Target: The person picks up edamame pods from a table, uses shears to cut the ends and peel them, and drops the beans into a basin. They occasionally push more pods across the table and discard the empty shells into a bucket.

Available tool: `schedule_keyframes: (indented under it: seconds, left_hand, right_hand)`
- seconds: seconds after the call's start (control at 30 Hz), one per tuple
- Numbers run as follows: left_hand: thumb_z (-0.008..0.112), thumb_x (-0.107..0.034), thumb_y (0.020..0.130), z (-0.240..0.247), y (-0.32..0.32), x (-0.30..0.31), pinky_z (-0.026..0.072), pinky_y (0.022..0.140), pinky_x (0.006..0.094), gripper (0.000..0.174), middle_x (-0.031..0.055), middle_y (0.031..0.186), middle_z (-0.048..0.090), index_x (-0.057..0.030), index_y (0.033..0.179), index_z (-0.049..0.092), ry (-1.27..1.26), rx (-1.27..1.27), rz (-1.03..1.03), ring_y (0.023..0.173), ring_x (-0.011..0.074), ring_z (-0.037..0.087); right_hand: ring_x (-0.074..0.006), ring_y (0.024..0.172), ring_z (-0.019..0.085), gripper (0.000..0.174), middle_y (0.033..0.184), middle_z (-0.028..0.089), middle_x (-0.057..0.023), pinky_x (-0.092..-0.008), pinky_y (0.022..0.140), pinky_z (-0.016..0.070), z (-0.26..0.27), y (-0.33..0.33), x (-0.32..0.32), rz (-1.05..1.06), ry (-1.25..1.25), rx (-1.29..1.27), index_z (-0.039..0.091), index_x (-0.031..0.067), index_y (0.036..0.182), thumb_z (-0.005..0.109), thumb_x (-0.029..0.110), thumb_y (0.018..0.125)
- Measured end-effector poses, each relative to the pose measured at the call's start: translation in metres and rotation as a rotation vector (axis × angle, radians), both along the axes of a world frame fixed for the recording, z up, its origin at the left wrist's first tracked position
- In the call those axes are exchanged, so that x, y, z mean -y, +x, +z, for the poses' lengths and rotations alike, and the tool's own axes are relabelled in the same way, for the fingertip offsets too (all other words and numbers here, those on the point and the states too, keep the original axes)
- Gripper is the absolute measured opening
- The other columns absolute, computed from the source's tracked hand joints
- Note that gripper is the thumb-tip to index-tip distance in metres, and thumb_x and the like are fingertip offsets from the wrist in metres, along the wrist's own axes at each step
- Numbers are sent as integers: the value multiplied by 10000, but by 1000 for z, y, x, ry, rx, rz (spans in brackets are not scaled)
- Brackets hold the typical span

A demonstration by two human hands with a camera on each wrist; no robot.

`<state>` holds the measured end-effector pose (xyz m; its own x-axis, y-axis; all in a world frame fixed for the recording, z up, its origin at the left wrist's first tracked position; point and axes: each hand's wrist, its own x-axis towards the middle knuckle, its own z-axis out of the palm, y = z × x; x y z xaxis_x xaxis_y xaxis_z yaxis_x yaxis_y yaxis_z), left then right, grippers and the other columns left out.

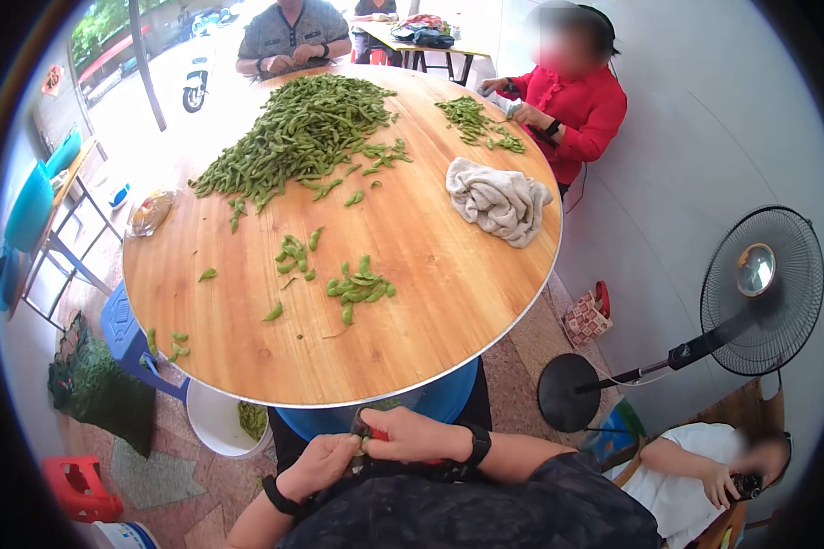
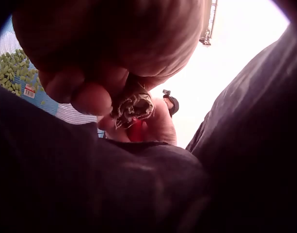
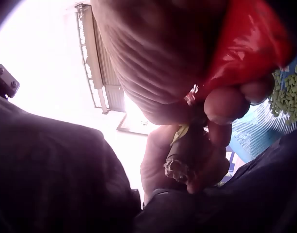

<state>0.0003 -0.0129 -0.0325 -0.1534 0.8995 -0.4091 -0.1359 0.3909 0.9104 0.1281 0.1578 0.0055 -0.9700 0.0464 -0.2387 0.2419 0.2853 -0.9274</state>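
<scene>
In the head view my left hand [image 1: 320,465] and right hand [image 1: 403,434] meet in front of my body, below the table edge. My right fingers curl round a piece of glossy red plastic [image 3: 250,41]. The left hand's fingers close round a dark rolled tube [image 3: 184,158] with a frayed end, which also shows between the hands in the left wrist view. A yellow-green scrap [image 3: 180,132] lies against it, at the fingertips. Behind the hands, shelled green beans [image 2: 15,70] lie in a blue basin [image 1: 467,380] under the table edge.
A round wooden table [image 1: 220,320] bears a large heap of green bean pods [image 1: 302,133], small loose groups and a crumpled cloth [image 1: 499,201]. A white bucket [image 1: 206,416] stands at left, a standing fan [image 1: 760,288] at right. Other people sit around; one in red [image 1: 586,110] handles pods.
</scene>
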Motion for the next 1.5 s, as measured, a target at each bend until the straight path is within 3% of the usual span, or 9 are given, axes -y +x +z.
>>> schedule_keyframes:
  seconds: [0.1, 0.3, 0.53, 0.77, 0.87, 1.1, 1.17, 1.37, 1.5]
  left_hand:
    - [425, -245, 1023, 3, 0, -1, 396, 554, 232, 362, -30, 662, 527, -14, 798, 589, -9, -12, -20, 600, 57, 460]
    - [455, -227, 1010, -1, -14, 13, 390, 551, 229, 367, -51, 649, 502, -39, 705, 532, 43, -17, -43, 607, 43, 455]
    - [588, -132, 927, -23, -70, 80, 412, 512, 238, 191, -11, 659, 549, 1, 791, 567, -135, -202, 539, 579, 68, 515]
    - [601, -108, 893, -45, -91, 117, 444, 536, 272, 173, 35, 725, 571, 20, 998, 553, -100, -900, 688, 591, 91, 527]
    - [599, -99, 895, -43, -83, 104, 403, 540, 254, 143, 9, 715, 538, 3, 988, 635, -15, -545, 585, 596, 76, 465]
    - [552, -89, 923, 20, -45, 48, 448, 662, 228, 157, 24, 821, 607, 5, 1020, 632, 126, -519, 225, 749, 70, 550]
    - [573, -124, 937, 18, -40, 32, 426, 571, 243, 140, 21, 711, 567, 0, 955, 635, 199, -306, 221, 624, 74, 504]
    - [305, -455, 1033, 32, -36, -9, 426, 639, 214, 492, 31, 851, 616, -54, 960, 580, 127, 600, 111, 714, 102, 560]
    - [371, -379, 1037, 26, -31, -10, 411, 633, 203, 369, 0, 817, 597, -79, 951, 569, 124, 525, -150, 717, 81, 548]
  right_hand:
    - [-374, 603, 570, 216, 663, 548, -219, -408, 564, 463, 1, -4, -1, 9, -174, 207, 469, 3, 918, 563, 192, 870]
    - [-402, 691, 618, 150, 693, 580, -233, -468, 596, 483, -32, -2, -4, -33, 411, -296, 485, 9, 921, 548, 129, 859]
    - [-343, 620, 627, 119, 676, 593, -143, -432, 533, 498, -1, 10, -11, 175, 751, -139, 492, 48, 943, 541, 95, 845]
    - [-393, 674, 595, 127, 697, 559, -195, -474, 575, 466, 45, -51, -74, -227, 874, -209, 498, 39, 887, 573, 141, 877]
    - [-383, 716, 617, 142, 753, 580, -211, -470, 612, 501, 32, -87, -75, -197, 881, -352, 481, 37, 888, 556, 157, 899]
    - [-400, 768, 603, 138, 866, 587, -216, -475, 650, 495, 18, -101, -78, -254, 962, -311, 507, 23, 930, 569, 134, 877]
    - [-400, 768, 598, 142, 850, 583, -210, -468, 648, 486, 22, -91, -77, -293, 961, -314, 506, 19, 917, 584, 128, 873]
    - [-340, 708, 624, 129, 890, 596, -132, -399, 563, 514, 60, -39, -34, 158, 604, -515, 526, 39, 882, 625, 94, 821]
    - [-330, 647, 623, 129, 924, 608, -125, -387, 532, 510, 57, -16, -30, 324, 575, -524, 518, 36, 858, 629, 82, 810]
